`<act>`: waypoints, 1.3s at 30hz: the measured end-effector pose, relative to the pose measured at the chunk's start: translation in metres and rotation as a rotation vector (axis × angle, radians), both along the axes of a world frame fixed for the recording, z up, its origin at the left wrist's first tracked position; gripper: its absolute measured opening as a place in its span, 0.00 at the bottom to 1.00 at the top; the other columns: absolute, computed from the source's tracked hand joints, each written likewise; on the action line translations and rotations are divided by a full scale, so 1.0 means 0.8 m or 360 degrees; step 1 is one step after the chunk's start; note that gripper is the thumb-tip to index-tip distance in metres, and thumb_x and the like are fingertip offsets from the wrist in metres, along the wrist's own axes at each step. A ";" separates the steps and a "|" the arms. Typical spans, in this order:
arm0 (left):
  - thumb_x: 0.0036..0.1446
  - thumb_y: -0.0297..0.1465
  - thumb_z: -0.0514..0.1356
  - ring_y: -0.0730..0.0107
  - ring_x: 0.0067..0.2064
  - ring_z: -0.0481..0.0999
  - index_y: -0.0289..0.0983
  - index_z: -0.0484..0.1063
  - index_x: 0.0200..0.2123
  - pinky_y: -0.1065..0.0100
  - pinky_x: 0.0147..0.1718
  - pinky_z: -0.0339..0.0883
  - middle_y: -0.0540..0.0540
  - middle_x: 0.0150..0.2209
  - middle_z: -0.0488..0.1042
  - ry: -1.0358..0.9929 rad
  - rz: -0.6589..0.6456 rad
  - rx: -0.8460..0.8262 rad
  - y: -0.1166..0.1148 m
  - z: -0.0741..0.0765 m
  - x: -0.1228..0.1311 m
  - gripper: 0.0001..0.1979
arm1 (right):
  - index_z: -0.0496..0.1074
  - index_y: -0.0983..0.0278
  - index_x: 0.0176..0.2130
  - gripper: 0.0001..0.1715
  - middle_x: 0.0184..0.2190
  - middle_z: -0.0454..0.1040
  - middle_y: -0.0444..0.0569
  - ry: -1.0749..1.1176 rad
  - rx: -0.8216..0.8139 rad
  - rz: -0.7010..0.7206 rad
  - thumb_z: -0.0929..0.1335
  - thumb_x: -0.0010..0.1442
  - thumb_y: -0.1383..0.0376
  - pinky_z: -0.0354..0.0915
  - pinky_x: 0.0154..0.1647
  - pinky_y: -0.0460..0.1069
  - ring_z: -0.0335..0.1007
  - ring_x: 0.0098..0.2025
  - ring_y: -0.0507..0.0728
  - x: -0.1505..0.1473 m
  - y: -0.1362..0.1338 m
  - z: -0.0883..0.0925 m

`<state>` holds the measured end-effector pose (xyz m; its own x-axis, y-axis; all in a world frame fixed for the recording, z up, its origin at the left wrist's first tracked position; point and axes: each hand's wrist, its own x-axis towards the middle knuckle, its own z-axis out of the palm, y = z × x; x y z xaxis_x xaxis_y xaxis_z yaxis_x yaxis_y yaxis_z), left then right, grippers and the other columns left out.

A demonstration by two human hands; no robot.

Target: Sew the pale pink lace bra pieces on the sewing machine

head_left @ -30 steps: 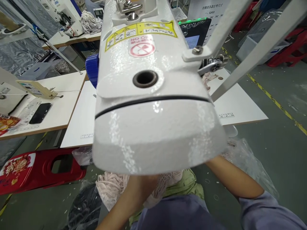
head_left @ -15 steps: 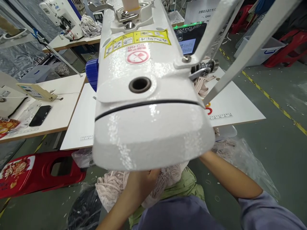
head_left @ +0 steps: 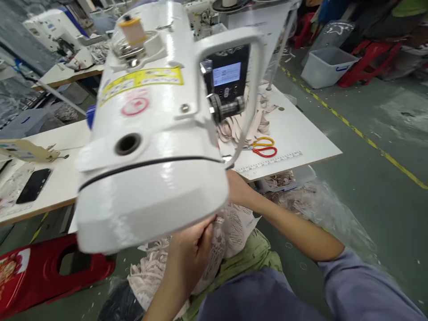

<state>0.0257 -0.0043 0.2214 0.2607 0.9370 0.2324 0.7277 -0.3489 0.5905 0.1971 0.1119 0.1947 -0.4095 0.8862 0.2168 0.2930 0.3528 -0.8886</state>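
A white sewing machine (head_left: pixel 150 196) fills the middle of the view, its head hanging over my hands. Below it, my left hand (head_left: pixel 194 243) is closed with thumb and fingers pinching pale pink lace fabric (head_left: pixel 234 227). The lace lies across my lap, and a bunched part spreads out left of my wrist. My right hand (head_left: pixel 236 188) reaches in under the machine head's right side, at the table edge. Its fingers are hidden behind the machine, so what they hold does not show.
Scissors (head_left: pixel 264 148) with yellow and red handles, a ruler strip (head_left: pixel 277 162) and beige straps (head_left: pixel 257 118) lie on the white table (head_left: pixel 301 127). A control screen (head_left: pixel 227 73) stands behind. A red stool (head_left: pixel 43 272) is at left, a phone (head_left: pixel 33 186) on the neighbouring table.
The view has swung right, so the machine appears further left and the scissors and screen show more fully. My left hand's thumb and fingers now show at the lace below the machine head.
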 end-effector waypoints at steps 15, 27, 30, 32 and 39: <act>0.64 0.33 0.54 0.67 0.28 0.83 0.39 0.82 0.38 0.74 0.27 0.74 0.47 0.33 0.84 0.0052 0.0292 0.0286 -0.010 -0.019 -0.010 0.15 | 0.71 0.65 0.34 0.05 0.36 0.64 0.44 0.0100 -0.0084 -0.0064 0.69 0.53 0.71 0.59 0.32 0.46 0.60 0.31 0.51 -0.008 -0.006 0.004; 0.65 0.35 0.54 0.67 0.28 0.82 0.39 0.81 0.35 0.74 0.21 0.67 0.44 0.34 0.84 0.0028 0.0307 0.0235 -0.005 -0.027 -0.006 0.15 | 0.65 0.63 0.28 0.09 0.35 0.65 0.45 0.0051 0.0009 -0.0074 0.69 0.52 0.74 0.61 0.35 0.47 0.63 0.35 0.54 -0.002 -0.006 0.009; 0.65 0.36 0.54 0.65 0.31 0.83 0.38 0.80 0.38 0.73 0.24 0.69 0.43 0.36 0.84 0.0040 0.0351 0.0271 -0.009 -0.032 -0.009 0.15 | 0.63 0.63 0.26 0.10 0.35 0.66 0.46 0.0027 0.0048 -0.0072 0.68 0.52 0.74 0.62 0.36 0.48 0.64 0.37 0.55 -0.002 -0.005 0.009; 0.65 0.38 0.54 0.65 0.30 0.82 0.37 0.79 0.39 0.72 0.24 0.70 0.42 0.36 0.84 0.0057 0.0407 0.0300 -0.013 -0.035 -0.012 0.15 | 0.65 0.63 0.28 0.08 0.35 0.67 0.46 0.0023 0.0063 -0.0070 0.68 0.52 0.74 0.62 0.36 0.48 0.64 0.36 0.54 -0.001 -0.004 0.007; 0.66 0.32 0.53 0.67 0.35 0.83 0.38 0.78 0.42 0.72 0.32 0.74 0.43 0.36 0.84 -0.0046 0.0184 0.0290 -0.013 -0.036 -0.013 0.13 | 0.69 0.62 0.30 0.04 0.35 0.69 0.47 0.0018 0.0035 -0.0188 0.68 0.56 0.70 0.66 0.38 0.51 0.66 0.34 0.55 0.003 -0.018 0.003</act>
<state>0.0154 -0.0145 0.1929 0.1448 0.9022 0.4064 0.7529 -0.3669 0.5464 0.1994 0.0974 0.1971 -0.3001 0.9231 0.2405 0.3236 0.3357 -0.8846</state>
